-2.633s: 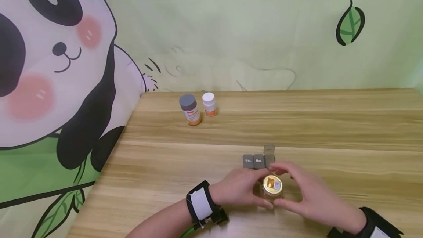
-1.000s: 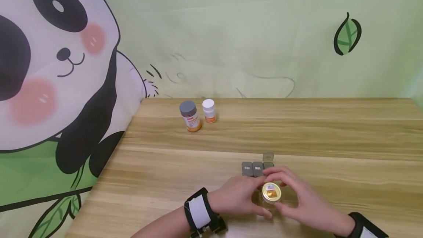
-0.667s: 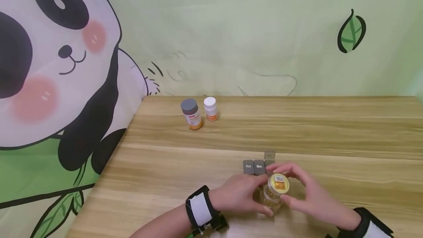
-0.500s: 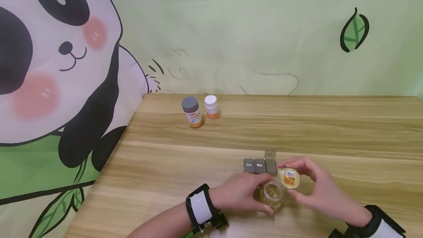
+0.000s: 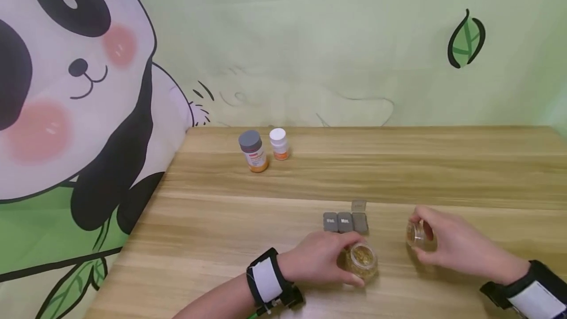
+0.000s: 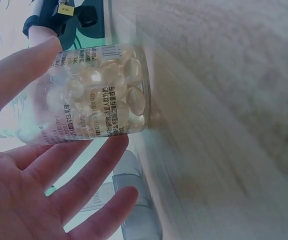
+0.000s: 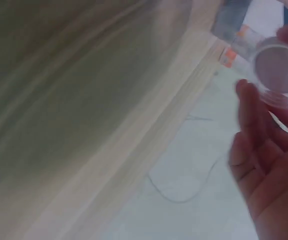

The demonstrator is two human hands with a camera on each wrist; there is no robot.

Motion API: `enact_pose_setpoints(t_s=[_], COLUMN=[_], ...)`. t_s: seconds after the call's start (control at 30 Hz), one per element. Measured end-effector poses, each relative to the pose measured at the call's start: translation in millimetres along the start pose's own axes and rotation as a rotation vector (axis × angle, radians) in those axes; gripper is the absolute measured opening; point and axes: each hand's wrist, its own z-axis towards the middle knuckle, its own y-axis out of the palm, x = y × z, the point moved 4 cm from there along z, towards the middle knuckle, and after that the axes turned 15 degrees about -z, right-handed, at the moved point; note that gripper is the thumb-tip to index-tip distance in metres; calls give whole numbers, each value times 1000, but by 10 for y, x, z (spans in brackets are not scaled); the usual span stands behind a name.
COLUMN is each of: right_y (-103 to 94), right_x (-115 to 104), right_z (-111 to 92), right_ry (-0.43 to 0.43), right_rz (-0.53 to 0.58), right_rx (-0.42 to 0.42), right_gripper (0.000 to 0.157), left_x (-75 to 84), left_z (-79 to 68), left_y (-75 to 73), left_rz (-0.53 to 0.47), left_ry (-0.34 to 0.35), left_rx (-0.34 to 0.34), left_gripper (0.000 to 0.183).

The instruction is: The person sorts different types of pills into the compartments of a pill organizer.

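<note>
In the head view my left hand (image 5: 321, 260) grips a clear jar (image 5: 363, 260) of golden softgel capsules, its mouth uncovered. The left wrist view shows the jar (image 6: 91, 95) standing on the table, thumb on one side and fingers on the other, with dark print on its wall. To the right, my right hand (image 5: 460, 240) pinches the jar's clear-sided lid (image 5: 415, 233), turned on edge above the table. Its round underside shows in the right wrist view, where the lid (image 7: 279, 70) sits between thumb and fingers. Behind the jar lies a grey pill organizer (image 5: 344, 222), its rightmost flap (image 5: 359, 206) raised.
A grey-capped bottle (image 5: 254, 151) and a smaller white-capped bottle (image 5: 279, 144) stand at the back left of the wooden table (image 5: 443, 171). Behind the table hangs a green cloth (image 5: 310, 38) with a panda print.
My right hand has turned the lid, lifted it off the jar and carried it right, tipping it on edge. My left hand has kept its grip on the jar.
</note>
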Motion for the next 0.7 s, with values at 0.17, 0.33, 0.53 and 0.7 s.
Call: enact_pose_setpoints(t_s=[0.17, 0.33, 0.53, 0.7], right_y=[83, 129, 197, 250], right_x=[57, 118, 168, 156], right_z=[28, -2, -56, -79], right_ry=[-6, -4, 15, 29], right_rz=[-107, -210, -270, -282], right_rx=[-127, -175, -213, -242], right_gripper=[37, 41, 36, 35], left_x=[-22, -9, 20, 33], left_z=[-20, 16, 17, 3], left_y=[-13, -9, -9, -7], left_rz=[-1, 1, 24, 28], left_ry=[-3, -5, -8, -9], left_rx=[19, 7, -6, -11], left_gripper=[67, 68, 68, 67])
